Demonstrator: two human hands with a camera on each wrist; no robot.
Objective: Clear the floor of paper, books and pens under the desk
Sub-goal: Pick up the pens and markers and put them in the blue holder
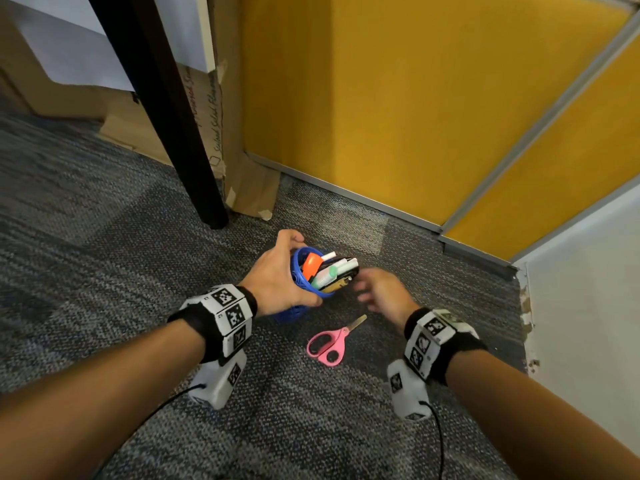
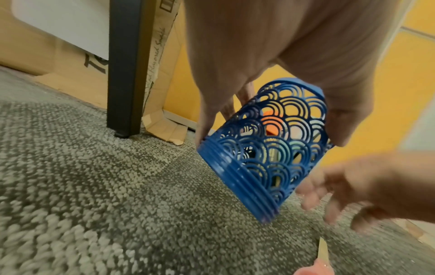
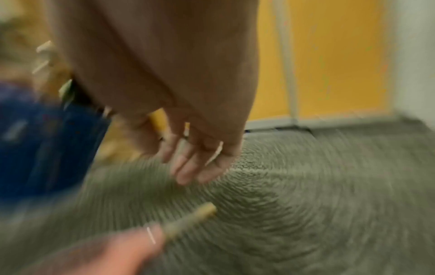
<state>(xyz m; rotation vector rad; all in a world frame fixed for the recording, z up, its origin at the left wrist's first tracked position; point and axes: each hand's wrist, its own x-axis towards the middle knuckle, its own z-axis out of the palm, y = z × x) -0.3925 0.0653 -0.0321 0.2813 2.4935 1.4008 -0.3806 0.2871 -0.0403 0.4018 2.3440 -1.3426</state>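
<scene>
Left hand (image 1: 277, 271) wraps blue pen holder (image 2: 266, 148), tilted, pens (image 1: 329, 271) inside. Right hand (image 1: 384, 292) just beside its mouth, fingers loose, holding nothing. Pink scissors (image 1: 329, 344) on carpet (image 1: 138, 237) below right hand.

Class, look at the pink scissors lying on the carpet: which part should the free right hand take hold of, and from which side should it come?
Probably the pink scissors are best taken at the handle loops, from above. They lie flat on the carpet, closed blades pointing up-right toward the right hand, which hovers empty just beyond the tip. The left hand holds the blue pen holder, so it is busy.
</scene>
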